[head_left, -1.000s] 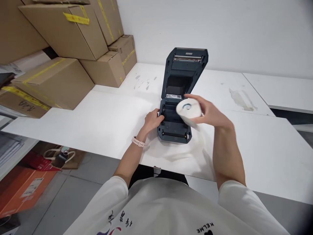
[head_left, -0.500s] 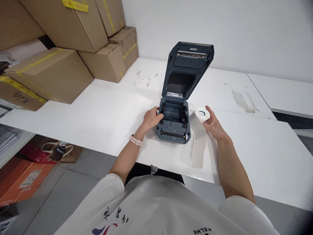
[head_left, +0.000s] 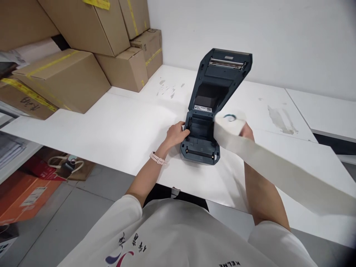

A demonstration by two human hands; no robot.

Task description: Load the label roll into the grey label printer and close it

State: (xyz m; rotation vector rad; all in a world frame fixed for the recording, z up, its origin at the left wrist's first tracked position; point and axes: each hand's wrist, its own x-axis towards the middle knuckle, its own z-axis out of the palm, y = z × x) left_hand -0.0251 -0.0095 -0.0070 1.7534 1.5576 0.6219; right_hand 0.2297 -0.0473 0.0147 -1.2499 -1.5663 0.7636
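A dark label printer [head_left: 198, 142] stands on the white table with its lid [head_left: 222, 81] tilted up and back. Its inner bay is bare. My left hand [head_left: 176, 134] grips the printer's left side, thumb over the rim. To the right, my right hand [head_left: 248, 131] holds a white label roll [head_left: 228, 122] raised beside the printer, its edge overlapping the printer's right side in view. A long loose strip of labels [head_left: 283, 170] trails from the roll across my right forearm toward the right edge. Most of my right fingers are hidden behind the roll.
Cardboard boxes [head_left: 66, 78] with yellow tape are stacked at the back left of the table [head_left: 133, 137]. A white wall rises behind. Below on the left lie an orange box [head_left: 30, 200] and bags on the floor. The table's front edge runs close to my body.
The label roll has been lifted off the table by my right hand, and its loose strip has swung out to the right. My left hand stays on the printer. The view has shifted slightly.
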